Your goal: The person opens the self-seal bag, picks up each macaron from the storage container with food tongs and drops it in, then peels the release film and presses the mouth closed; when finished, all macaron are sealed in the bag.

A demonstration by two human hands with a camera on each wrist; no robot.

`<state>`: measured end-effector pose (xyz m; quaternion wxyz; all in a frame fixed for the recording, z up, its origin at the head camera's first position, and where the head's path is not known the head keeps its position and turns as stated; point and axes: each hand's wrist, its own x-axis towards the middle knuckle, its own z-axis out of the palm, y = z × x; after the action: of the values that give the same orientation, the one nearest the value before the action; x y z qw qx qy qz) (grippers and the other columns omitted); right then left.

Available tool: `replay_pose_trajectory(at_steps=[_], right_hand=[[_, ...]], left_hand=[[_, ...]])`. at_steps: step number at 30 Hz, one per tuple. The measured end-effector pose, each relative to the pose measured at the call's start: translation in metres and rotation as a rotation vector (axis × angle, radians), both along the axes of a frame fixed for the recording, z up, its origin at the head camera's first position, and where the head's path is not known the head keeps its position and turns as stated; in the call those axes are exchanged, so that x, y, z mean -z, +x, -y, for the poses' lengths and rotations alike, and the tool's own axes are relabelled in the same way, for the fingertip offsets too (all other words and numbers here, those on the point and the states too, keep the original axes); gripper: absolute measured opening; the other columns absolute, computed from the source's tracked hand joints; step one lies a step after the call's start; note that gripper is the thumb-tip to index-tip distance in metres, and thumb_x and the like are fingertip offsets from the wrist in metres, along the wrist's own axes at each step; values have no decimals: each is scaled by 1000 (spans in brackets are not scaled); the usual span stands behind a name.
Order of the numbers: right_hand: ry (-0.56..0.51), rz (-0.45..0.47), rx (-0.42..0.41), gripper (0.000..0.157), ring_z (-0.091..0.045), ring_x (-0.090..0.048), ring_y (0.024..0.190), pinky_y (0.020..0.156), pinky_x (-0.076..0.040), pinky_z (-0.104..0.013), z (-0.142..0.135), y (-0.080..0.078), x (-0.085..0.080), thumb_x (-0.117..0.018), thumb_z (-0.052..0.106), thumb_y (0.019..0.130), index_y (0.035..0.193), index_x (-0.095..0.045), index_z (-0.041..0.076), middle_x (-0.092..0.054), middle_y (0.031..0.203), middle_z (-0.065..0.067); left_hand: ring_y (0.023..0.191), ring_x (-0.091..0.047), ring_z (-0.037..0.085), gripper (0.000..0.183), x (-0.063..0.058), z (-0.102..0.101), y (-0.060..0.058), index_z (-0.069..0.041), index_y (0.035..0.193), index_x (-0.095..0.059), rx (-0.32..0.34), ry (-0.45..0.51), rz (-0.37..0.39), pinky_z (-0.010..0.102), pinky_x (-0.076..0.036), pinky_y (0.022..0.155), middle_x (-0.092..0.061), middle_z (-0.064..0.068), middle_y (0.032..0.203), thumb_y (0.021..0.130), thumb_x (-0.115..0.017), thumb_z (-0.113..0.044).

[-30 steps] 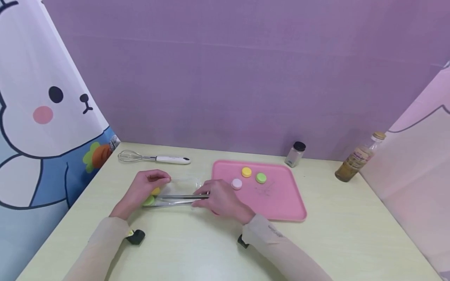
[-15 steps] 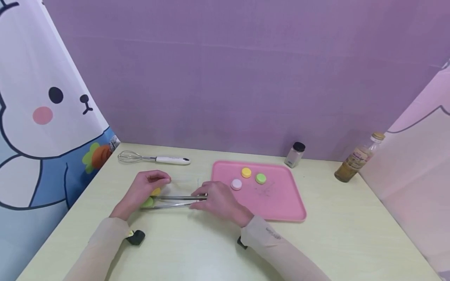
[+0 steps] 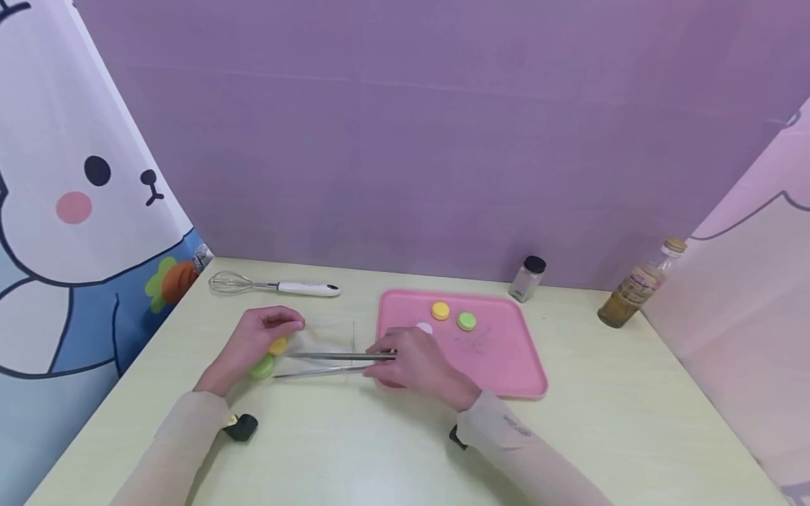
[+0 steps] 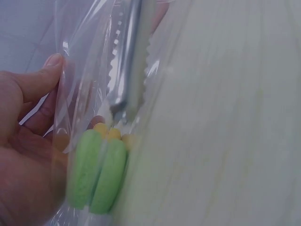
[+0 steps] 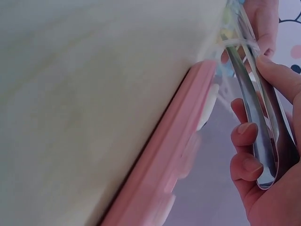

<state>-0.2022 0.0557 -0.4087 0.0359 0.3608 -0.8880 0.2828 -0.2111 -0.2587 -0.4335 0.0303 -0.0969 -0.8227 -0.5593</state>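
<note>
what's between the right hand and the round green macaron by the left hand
The head view shows silver metal tongs and a clear plastic bag between the right hand and that green macaron.

On the pale table (image 3: 354,450), near its back edge at the left, lies a whisk (image 3: 297,288); its wire head points to the left and its white handle to the right. Farther right, also close to the back edge, stands a small clear jar (image 3: 526,282) with a black lid (image 3: 534,264). Near the right corner there is a glass bottle (image 3: 635,287) with a cork-coloured stopper (image 3: 675,244), brownish in its lower part. Behind is a plain purple cloth (image 3: 430,140). The cloth at the left shows a cartoon rabbit (image 3: 38,239) with one pink cheek.
</note>
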Motion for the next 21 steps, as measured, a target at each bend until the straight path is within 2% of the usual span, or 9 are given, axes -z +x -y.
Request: replay_pose_trajectory(at_steps=[7, 13, 16, 21], right_hand=[[-17, -6, 10, 24, -5, -55, 75, 65, -46, -21, -22, 6, 2, -87, 37, 81, 99, -82, 21, -72, 88, 10], [6, -105, 15, 30, -3, -49, 66, 57, -44, -19, -42, 11, 0, -88, 43, 78, 95, -82, 20, -67, 79, 10], [50, -133, 43, 29, -1, -53, 69, 61, -46, -18, -52, 15, -3, -87, 44, 78, 96, -82, 21, -68, 83, 13], [51, -137, 67, 31, 0, -63, 86, 72, -50, -21, -72, 21, -9, -86, 44, 80, 102, -81, 23, -74, 97, 14]], left_hand=[[100, -66, 12, 31, -1, 0, 0, 4, 113, -71, -3, -5, 9, 19, -52, 86, -72, 14, 110, 97, -71, -23], [102, -65, 13, 29, 1, 2, 1, 1, 114, -72, -4, -13, 21, 18, -51, 86, -71, 12, 113, 98, -70, -23], [101, -64, 13, 28, 1, 2, 0, 1, 115, -72, -5, -24, 24, 18, -51, 85, -71, 12, 114, 98, -70, -22], [103, -64, 16, 28, 1, 2, -1, 1, 116, -71, -12, -50, 27, 18, -50, 85, -71, 12, 115, 99, -68, -20]])
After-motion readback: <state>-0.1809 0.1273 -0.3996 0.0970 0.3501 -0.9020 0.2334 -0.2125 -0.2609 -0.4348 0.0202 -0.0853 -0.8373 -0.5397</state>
